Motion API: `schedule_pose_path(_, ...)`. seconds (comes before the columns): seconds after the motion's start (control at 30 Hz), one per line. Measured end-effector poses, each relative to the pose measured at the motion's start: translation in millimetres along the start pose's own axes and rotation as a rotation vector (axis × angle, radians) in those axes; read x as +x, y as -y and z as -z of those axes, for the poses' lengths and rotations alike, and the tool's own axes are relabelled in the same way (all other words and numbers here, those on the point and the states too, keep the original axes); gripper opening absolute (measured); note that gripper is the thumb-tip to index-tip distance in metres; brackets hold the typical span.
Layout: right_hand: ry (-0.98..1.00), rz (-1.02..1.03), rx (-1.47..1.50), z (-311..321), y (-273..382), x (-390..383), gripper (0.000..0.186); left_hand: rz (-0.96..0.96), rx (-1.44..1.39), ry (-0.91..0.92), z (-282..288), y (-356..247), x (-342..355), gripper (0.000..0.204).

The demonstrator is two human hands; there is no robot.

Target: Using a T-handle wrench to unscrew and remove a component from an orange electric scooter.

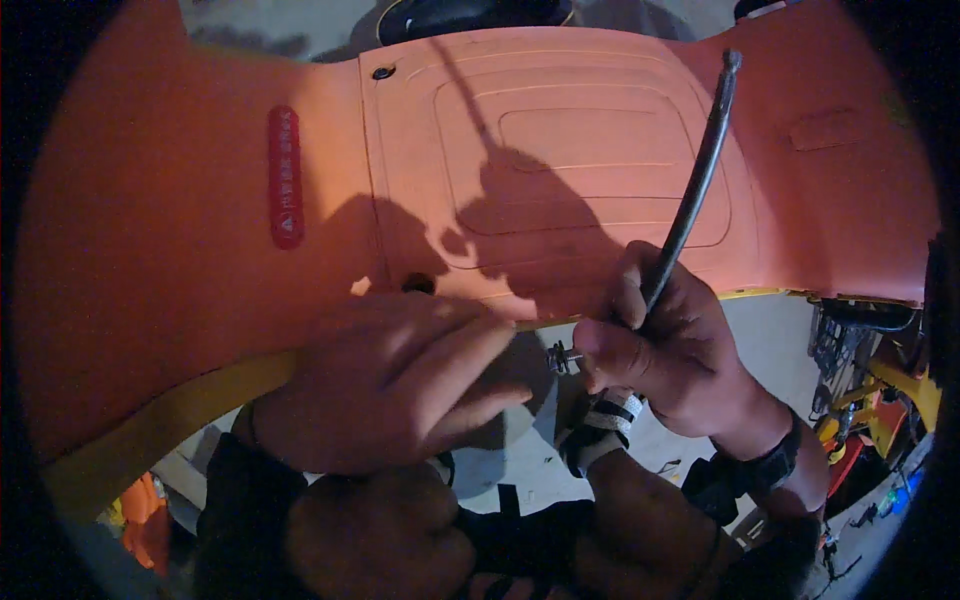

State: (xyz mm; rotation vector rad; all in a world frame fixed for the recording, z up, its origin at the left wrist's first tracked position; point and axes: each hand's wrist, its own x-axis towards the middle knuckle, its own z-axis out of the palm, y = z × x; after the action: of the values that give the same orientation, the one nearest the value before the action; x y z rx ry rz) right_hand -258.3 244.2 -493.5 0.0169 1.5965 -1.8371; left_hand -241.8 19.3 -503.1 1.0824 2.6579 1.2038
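Note:
My right hand (pixel 680 360) grips a long dark hex key (pixel 697 180) with a ball-shaped tip pointing up and away. Between the same hand's thumb and fingertips a small bolt with washers (pixel 562 358) sticks out to the left. My left hand (pixel 400 375) holds nothing that I can see; its fingers stretch toward the bolt without touching it. Below both hands' far side lies a raised orange panel (pixel 600 120) with rounded grooves. A dark hole (pixel 418 283) shows at the panel's near left corner, and a dark round fastener (pixel 383 72) sits at its far left corner.
The orange body (pixel 200 180) spreads to both sides, with a red label (pixel 285 178) on its left part. Its yellow lower edge (pixel 190 405) runs near my left wrist. Yellow and red items (pixel 870 420) stand at the right. My legs and a striped shoe (pixel 605 420) are below.

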Motion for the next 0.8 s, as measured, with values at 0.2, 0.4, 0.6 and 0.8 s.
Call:
schedule_pose_path(0.2,0.183,0.076,0.037,-21,-6,31,0.032,-0.012,-0.063,-0.135,8,2,-21,0.043)
schedule_pose_path(0.4,0.190,0.018,0.033,-27,5,25,0.033,-0.198,-0.080,-0.371,1,18,-14,0.039)
schedule_pose_path(0.6,0.145,0.177,-0.066,-11,-25,9,0.035,-0.065,-0.113,-0.150,-9,18,-16,0.036)
schedule_pose_path(0.8,0.227,0.187,-0.142,-2,-28,12,0.033,-0.157,-0.133,-0.121,-22,25,-19,0.035)
